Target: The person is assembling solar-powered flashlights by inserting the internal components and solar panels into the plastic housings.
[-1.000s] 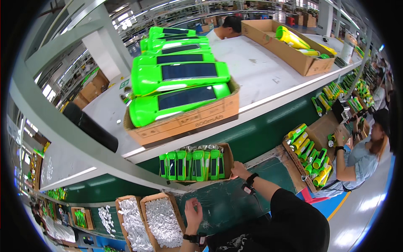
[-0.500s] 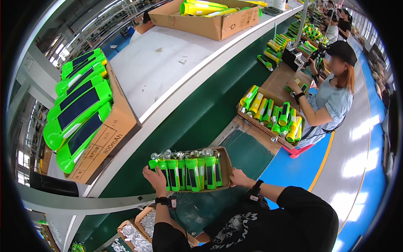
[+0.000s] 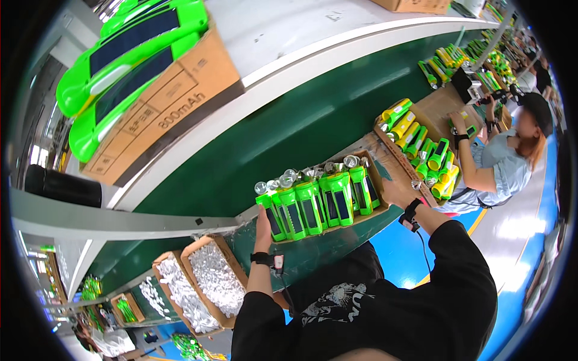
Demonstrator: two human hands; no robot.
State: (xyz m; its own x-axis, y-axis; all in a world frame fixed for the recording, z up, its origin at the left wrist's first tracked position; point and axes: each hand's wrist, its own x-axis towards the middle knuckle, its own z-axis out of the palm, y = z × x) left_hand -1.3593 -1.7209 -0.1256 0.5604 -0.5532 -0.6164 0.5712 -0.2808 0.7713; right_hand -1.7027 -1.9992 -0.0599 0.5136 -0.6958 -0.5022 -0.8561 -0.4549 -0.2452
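A shallow cardboard box (image 3: 378, 178) holds a row of green flashlights (image 3: 309, 207) with dark solar panels on their sides. Clear round reflectors or bulbs (image 3: 286, 178) stick out at their top ends. At the box's left end is my left hand (image 3: 263, 230), thumb up against the outermost flashlight, other fingers mostly hidden. My right hand (image 3: 397, 194) grips the right end wall, its fingers partly out of sight. The box is slightly tilted over the green bench (image 3: 256, 240); whether it touches the surface I cannot tell.
Right of me, a co-worker (image 3: 500, 159) handles a flashlight beside another box of green and yellow flashlights (image 3: 424, 144). Boxes of small clear parts (image 3: 217, 274) stand at lower left. A box of large green solar lamps (image 3: 174, 114) sits on the raised shelf, near a grey curved beam (image 3: 150, 222).
Both hands have carried the box rightward, closer to the co-worker's box. My view has shifted, bringing the boxes of clear parts at lower left further into sight.
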